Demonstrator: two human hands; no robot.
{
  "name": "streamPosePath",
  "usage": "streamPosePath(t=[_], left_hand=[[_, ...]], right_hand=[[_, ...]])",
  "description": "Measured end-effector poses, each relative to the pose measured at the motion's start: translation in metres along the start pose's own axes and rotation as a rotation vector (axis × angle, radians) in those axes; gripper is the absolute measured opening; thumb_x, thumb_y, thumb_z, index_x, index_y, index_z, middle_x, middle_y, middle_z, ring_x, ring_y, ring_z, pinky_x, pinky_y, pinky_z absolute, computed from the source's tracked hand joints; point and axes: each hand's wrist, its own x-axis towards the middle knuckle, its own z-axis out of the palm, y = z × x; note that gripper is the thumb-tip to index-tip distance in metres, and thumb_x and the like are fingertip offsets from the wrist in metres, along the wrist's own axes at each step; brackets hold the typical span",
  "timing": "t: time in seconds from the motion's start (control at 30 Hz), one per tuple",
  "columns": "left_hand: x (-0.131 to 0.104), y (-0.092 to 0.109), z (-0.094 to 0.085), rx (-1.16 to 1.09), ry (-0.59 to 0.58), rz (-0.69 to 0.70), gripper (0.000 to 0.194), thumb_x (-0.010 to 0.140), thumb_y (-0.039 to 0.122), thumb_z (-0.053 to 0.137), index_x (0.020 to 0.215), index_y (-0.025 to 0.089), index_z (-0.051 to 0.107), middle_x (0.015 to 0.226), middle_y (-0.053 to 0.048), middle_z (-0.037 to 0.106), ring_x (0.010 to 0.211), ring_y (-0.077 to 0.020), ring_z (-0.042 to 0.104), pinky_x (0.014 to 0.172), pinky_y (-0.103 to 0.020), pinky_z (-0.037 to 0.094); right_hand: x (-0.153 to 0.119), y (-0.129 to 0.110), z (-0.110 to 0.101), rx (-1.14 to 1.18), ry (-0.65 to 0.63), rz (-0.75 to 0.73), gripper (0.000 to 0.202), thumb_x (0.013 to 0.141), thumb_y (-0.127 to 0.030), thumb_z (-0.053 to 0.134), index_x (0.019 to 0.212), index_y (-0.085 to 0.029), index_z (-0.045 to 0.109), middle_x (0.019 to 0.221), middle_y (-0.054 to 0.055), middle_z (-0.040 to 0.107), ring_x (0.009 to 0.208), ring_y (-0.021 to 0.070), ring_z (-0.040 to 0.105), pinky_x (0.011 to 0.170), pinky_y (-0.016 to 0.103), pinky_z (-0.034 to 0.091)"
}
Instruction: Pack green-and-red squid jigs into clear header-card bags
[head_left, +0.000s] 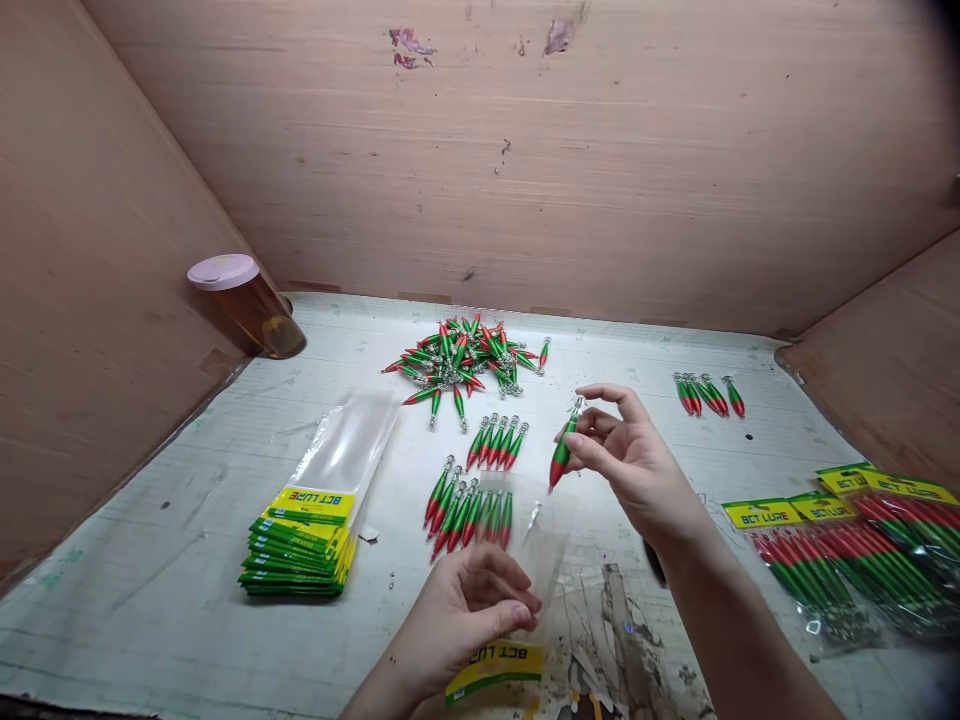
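filled packs (810, 570) laid at right; far lure pile (459, 352) and left bag stack (300, 550) not yet used. one lure (562, 455) held by right hand (637, 462), clear bag (517, 660) by left hand (469, 605).

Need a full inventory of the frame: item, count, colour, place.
Lure pile: too tangled to count, green-red, table's far middle
Lure row: about five, green-red, below pile
Near lures: several, green-red, beyond left hand; some under clear film
Side lures: about five, green-red, far right
Filled packs: at least four, yellow headers, right
Bag stack: one, clear with yellow-green headers, left
Single bag: one, clear, yellow-green header, at left hand
Held lure: one, green-red, right hand
Bottle: one, amber, pink lid, far left
Dark object: one, unclear, behind right forearm
Table: one, whitish, below
Panels: three, brown, around table
Left hand: one, bare, near centre
Right hand: one, bare, right of centre
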Motion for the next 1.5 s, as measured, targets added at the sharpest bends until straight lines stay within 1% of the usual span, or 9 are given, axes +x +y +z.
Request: streamPosePath(t=[0.17, 0.3, 0.63, 0.87, 0.93, 1.03, 1.23, 1.33, 1.5], left_hand=[[0.0, 0.004, 0.008, -0.048, -0.094, -0.056, 0.031, 0.057, 0.023, 0.086, 0.076, 0.012, 0.064, 0.073, -0.007, 0.077, 0.065, -0.014, 0.069, 0.066, -0.024, 0.051], [-0.001, 0.007, 0.009, -0.083, -0.147, -0.093, 0.031, 0.057, 0.021, 0.086, 0.077, 0.012, 0.064, 0.072, -0.007, 0.076, 0.062, -0.0133, 0.068, 0.063, -0.023, 0.05], [0.001, 0.005, 0.004, -0.097, -0.187, -0.092, 0.03, 0.058, 0.018, 0.085, 0.079, 0.012, 0.064, 0.074, -0.008, 0.077, 0.063, -0.0139, 0.069, 0.063, -0.024, 0.051], [0.002, 0.006, 0.002, -0.155, -0.208, -0.157, 0.035, 0.057, 0.019, 0.086, 0.081, 0.013, 0.061, 0.069, -0.005, 0.074, 0.063, -0.017, 0.071, 0.058, -0.023, 0.051], [0.004, 0.006, 0.002, -0.148, -0.232, -0.169, 0.035, 0.057, 0.018, 0.085, 0.083, 0.013, 0.061, 0.069, -0.006, 0.074, 0.062, -0.0161, 0.07, 0.057, -0.022, 0.05], [0.005, 0.003, 0.001, -0.141, -0.275, -0.17, 0.036, 0.06, 0.018, 0.083, 0.087, 0.012, 0.061, 0.071, -0.007, 0.075, 0.059, -0.0145, 0.068, 0.057, -0.023, 0.051], [0.003, 0.004, 0.0, -0.133, -0.264, -0.202, 0.035, 0.063, 0.019, 0.081, 0.09, 0.013, 0.06, 0.076, -0.008, 0.075, 0.062, -0.0175, 0.071, 0.057, -0.024, 0.053], [0.004, 0.007, 0.001, -0.122, -0.279, -0.197, 0.034, 0.062, 0.018, 0.082, 0.088, 0.013, 0.06, 0.071, -0.005, 0.073, 0.06, -0.0165, 0.07, 0.056, -0.023, 0.053], [0.003, 0.012, 0.003, -0.086, -0.31, -0.201, 0.036, 0.064, 0.018, 0.08, 0.094, 0.013, 0.061, 0.078, -0.008, 0.075, 0.061, -0.0147, 0.07, 0.058, -0.023, 0.053]], right_hand=[[0.0, -0.001, 0.015, 0.065, -0.211, 0.125, 0.039, 0.08, -0.022, 0.073, 0.108, -0.027, 0.047, 0.079, -0.003, 0.056, 0.074, 0.0124, 0.055, 0.063, 0.025, 0.053], [-0.001, -0.003, 0.018, 0.016, -0.3, 0.179, 0.03, 0.081, -0.022, 0.073, 0.1, -0.023, 0.05, 0.077, -0.002, 0.06, 0.072, 0.0112, 0.057, 0.064, 0.023, 0.047], [0.0, -0.012, -0.005, -0.114, -0.46, 0.232, 0.031, 0.081, -0.023, 0.074, 0.104, -0.022, 0.052, 0.072, -0.004, 0.058, 0.069, 0.0117, 0.057, 0.065, 0.025, 0.045], [0.003, -0.012, -0.014, -0.258, -0.603, 0.239, 0.025, 0.077, -0.025, 0.077, 0.096, -0.019, 0.063, 0.069, -0.005, 0.053, 0.06, 0.0084, 0.046, 0.055, 0.021, 0.039], [0.003, -0.016, -0.013, -0.296, -0.672, 0.258, 0.024, 0.076, -0.024, 0.077, 0.097, -0.02, 0.065, 0.071, -0.004, 0.057, 0.062, 0.0094, 0.05, 0.057, 0.022, 0.043], [0.004, -0.024, -0.016, -0.306, -0.812, 0.32, 0.028, 0.076, -0.023, 0.076, 0.101, -0.019, 0.065, 0.088, 0.002, 0.067, 0.074, 0.0129, 0.06, 0.066, 0.025, 0.05], [0.007, -0.028, -0.026, -0.28, -0.797, 0.442, 0.021, 0.079, -0.028, 0.073, 0.096, -0.018, 0.067, 0.071, -0.001, 0.065, 0.059, 0.0104, 0.06, 0.048, 0.02, 0.046], [0.01, -0.026, -0.023, -0.317, -0.834, 0.426, 0.017, 0.083, -0.028, 0.07, 0.096, -0.018, 0.068, 0.081, 0.003, 0.07, 0.064, 0.011, 0.061, 0.053, 0.021, 0.046], [0.014, -0.021, -0.015, -0.434, -0.841, 0.23, 0.013, 0.081, -0.028, 0.072, 0.089, -0.018, 0.072, 0.089, 0.004, 0.072, 0.082, 0.0165, 0.063, 0.074, 0.03, 0.05]])
